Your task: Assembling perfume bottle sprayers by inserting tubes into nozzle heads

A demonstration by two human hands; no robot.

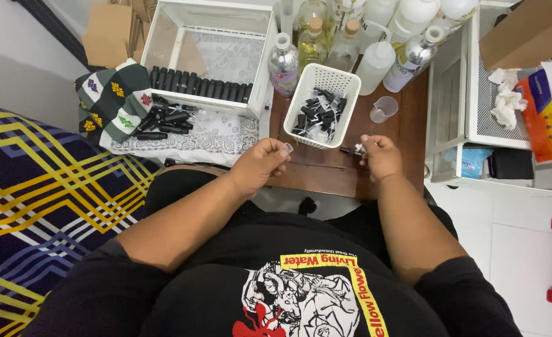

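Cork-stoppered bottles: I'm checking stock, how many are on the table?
2. One cork-stoppered bottle stands behind the white basket, near its left corner. The other is just right of it. More may be hidden among the bottles cut off at the top edge.

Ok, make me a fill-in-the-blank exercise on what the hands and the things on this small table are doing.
1. The left hand pinches a small clear ____ between its fingertips.
2. The right hand holds a small black sprayer part over the ____ wooden table.
3. The white perforated basket holds a heap of ____ sprayer tops.
4. The empty clear measuring cup stands to the ____ of the basket.

Missing words: cap; brown; black; right
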